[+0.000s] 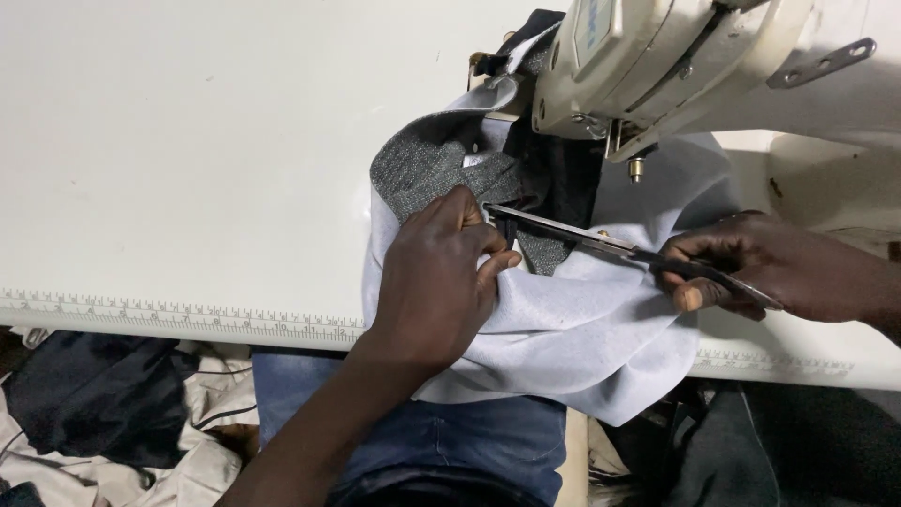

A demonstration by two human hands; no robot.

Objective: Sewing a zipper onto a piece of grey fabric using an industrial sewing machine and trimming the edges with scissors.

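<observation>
My left hand (441,282) pinches the pale grey fabric (582,329) on the counter (188,141) below the sewing machine (676,56); my right hand (779,268) grips scissors (610,246), blades at the seam (trimming looks barely started, I judge).

Bright overhead light whitens the table (188,141) with mild glare, leaving the floor below dim and slightly soft.

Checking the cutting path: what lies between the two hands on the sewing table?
In the head view, the scissors' blades span the gap from the right hand to the left hand, over pale grey fabric and a darker grey tweed piece.
</observation>
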